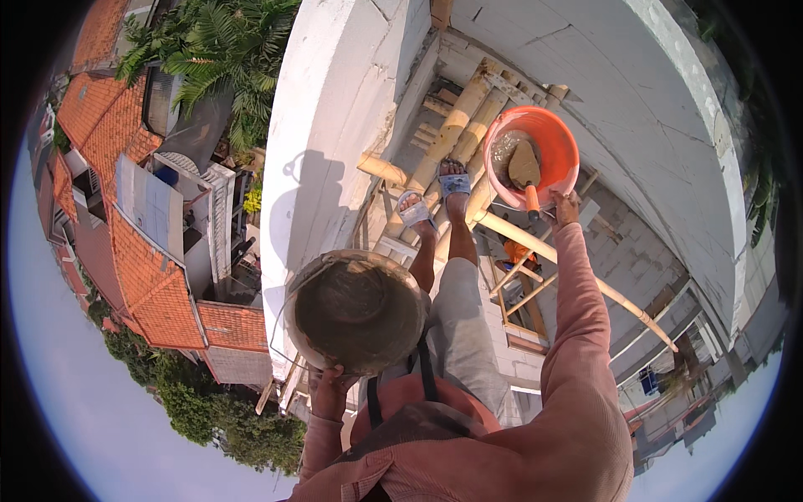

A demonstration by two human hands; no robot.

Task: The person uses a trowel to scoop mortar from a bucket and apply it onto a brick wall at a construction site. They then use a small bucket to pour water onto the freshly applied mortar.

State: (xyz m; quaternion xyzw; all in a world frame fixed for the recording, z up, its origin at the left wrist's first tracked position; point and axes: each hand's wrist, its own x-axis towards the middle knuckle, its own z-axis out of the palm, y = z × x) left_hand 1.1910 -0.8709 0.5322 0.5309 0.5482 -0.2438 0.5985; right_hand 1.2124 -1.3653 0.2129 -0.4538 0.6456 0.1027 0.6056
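Note:
My left hand grips the lower edge of a grey, mortar-stained bucket, whose dark inside faces me. Caked grey residue coats its walls, and a thin wire handle hangs at its left. With my right hand I hold an orange bucket at its near rim, out ahead and to the right. Wet grey mix lies inside it. A trowel rests in there too, its blade smeared with mortar and its orange handle leaning over the rim close to my fingers.
My sandalled feet stand on bamboo poles laid between white block walls. A long bamboo pole crosses to the right. Far below, a person in orange is partly visible. Tiled roofs lie beyond the left wall.

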